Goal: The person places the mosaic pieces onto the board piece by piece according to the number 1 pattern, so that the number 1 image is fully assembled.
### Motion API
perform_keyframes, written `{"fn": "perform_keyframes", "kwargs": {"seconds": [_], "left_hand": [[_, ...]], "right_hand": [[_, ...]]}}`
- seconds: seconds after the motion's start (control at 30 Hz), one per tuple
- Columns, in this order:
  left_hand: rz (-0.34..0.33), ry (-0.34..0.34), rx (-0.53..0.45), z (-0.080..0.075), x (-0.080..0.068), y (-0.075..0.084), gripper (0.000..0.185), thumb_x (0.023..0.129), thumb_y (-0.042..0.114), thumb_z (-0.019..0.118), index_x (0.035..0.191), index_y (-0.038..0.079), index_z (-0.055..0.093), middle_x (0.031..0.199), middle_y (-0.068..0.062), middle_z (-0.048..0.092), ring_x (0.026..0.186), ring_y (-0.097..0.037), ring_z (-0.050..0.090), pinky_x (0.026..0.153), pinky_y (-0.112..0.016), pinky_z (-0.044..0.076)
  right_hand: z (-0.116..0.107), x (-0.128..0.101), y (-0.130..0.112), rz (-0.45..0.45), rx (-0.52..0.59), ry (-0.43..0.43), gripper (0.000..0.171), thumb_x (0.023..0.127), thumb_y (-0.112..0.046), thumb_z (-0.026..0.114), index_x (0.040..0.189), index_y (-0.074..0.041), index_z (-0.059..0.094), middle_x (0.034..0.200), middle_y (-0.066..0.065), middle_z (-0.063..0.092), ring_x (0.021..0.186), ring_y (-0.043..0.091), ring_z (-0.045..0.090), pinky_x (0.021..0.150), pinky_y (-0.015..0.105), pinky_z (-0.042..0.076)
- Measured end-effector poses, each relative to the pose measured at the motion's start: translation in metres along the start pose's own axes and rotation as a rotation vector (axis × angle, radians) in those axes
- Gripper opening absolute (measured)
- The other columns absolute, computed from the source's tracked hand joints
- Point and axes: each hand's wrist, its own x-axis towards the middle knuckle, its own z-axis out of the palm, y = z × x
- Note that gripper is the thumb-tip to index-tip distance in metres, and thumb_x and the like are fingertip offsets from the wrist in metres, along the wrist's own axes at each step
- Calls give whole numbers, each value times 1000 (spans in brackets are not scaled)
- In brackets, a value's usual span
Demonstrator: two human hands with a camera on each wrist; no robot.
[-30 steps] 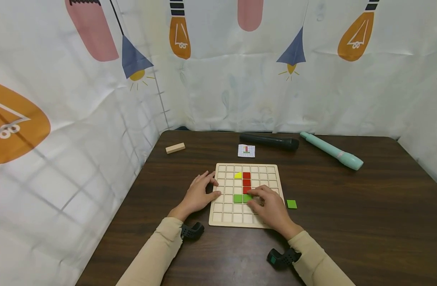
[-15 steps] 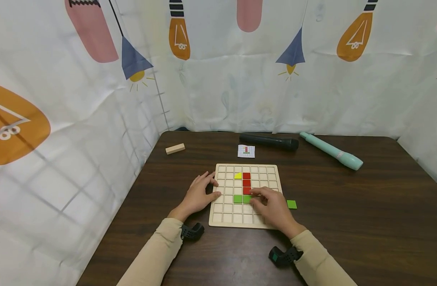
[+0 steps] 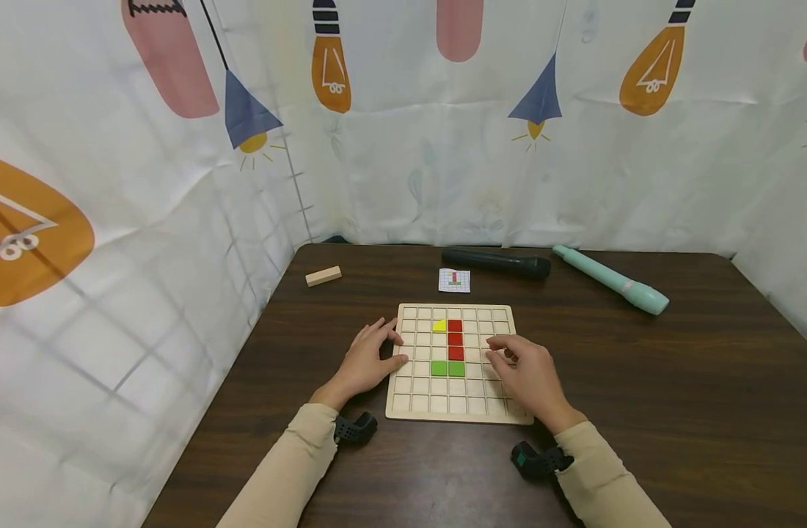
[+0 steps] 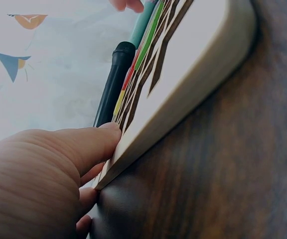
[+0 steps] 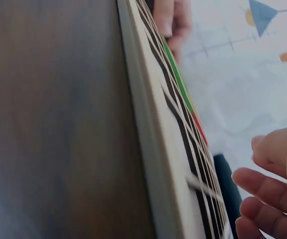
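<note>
A square wooden grid board (image 3: pixel 414 403) lies on the table in the head view. On it are a yellow tile with a slanted side (image 3: pixel 439 325), a column of red tiles (image 3: pixel 455 339) and a pair of green tiles (image 3: pixel 447 368) just below. My left hand (image 3: pixel 362 364) rests at the board's left edge; in the left wrist view its thumb (image 4: pixel 91 144) lies on the rim with other fingers alongside. Over the board's right side hovers my right hand (image 3: pixel 532 378), fingers loosely bent. The right wrist view shows nothing between its fingertips (image 5: pixel 257 175). The loose green tile is hidden.
Behind the board lies a small pattern card (image 3: pixel 454 280). A black microphone (image 3: pixel 496 263) and a mint-green microphone-shaped object (image 3: pixel 611 279) lie at the back of the dark table (image 3: pixel 674 403). A small wooden block (image 3: pixel 323 276) sits at the back left.
My right hand has drawn away from the green tiles, rightward across the board, uncovering them. It now covers the spot of the loose green tile. My left hand has stayed put.
</note>
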Motion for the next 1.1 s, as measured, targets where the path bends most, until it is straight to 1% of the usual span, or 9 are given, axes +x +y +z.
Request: {"fn": "perform_keyframes", "kwargs": {"seconds": [0.13,0.2,0.27,0.4,0.53,0.63,0.8,0.97,1.1], "left_hand": [[15,6,3,0,0,0,16,90,25,71,99,16,61,155,-11,36,148,-31,20,120,-54,8],[18,7,5,0,0,0,16,90,24,71,99,16,61,155,-11,36,148,-31,21,120,-55,9],[14,3,3,1,1,-1,16,90,25,71,99,16,61,156,-10,36,148,-30,20,120,-54,8],[9,0,-3,1,1,-2,16,90,26,71,99,16,61,156,-10,35,148,-30,20,120,-53,7],[18,7,-4,1,0,-2,17,90,25,71,100,16,61,155,-11,36,147,-31,21,120,-54,8],[19,8,-5,0,-1,-2,17,90,25,71,100,16,61,155,-10,36,147,-31,21,120,-55,8],[-3,-6,-5,0,-1,-1,17,90,27,71,100,17,61,156,-7,35,148,-28,19,121,-52,7],[4,-4,-10,0,-1,0,17,90,26,72,100,16,61,156,-9,35,148,-28,19,121,-51,7],[12,0,-12,0,-1,0,17,90,25,72,100,16,61,156,-10,35,148,-29,20,121,-52,7]], "right_hand": [[-9,1,8,21,-27,11,21,89,-17,73,108,-9,74,92,1,70,69,14,53,58,28,46],[-14,2,13,18,-40,8,21,89,-16,73,108,-8,74,89,1,69,68,15,52,57,28,45],[-19,2,17,14,-45,-10,22,88,-15,73,109,-7,73,93,3,70,72,16,56,61,30,49],[-29,3,25,31,-41,-87,25,90,-15,72,112,-5,71,102,7,71,83,20,64,71,40,56],[-38,3,33,53,-48,-129,27,91,-17,71,115,-5,70,106,10,70,91,26,66,77,46,56],[-44,2,39,58,-60,-132,27,91,-17,71,115,-6,70,107,11,70,92,27,66,77,48,56],[-55,0,47,73,-59,-160,27,91,-16,71,115,-5,69,107,10,71,90,27,67,76,46,56],[-65,-1,57,120,-76,-173,28,93,-20,69,117,-5,69,109,12,71,93,30,67,79,49,56],[-72,-2,64,159,-103,-182,32,95,-29,66,118,-6,69,111,15,70,93,31,66,76,49,55]]}}
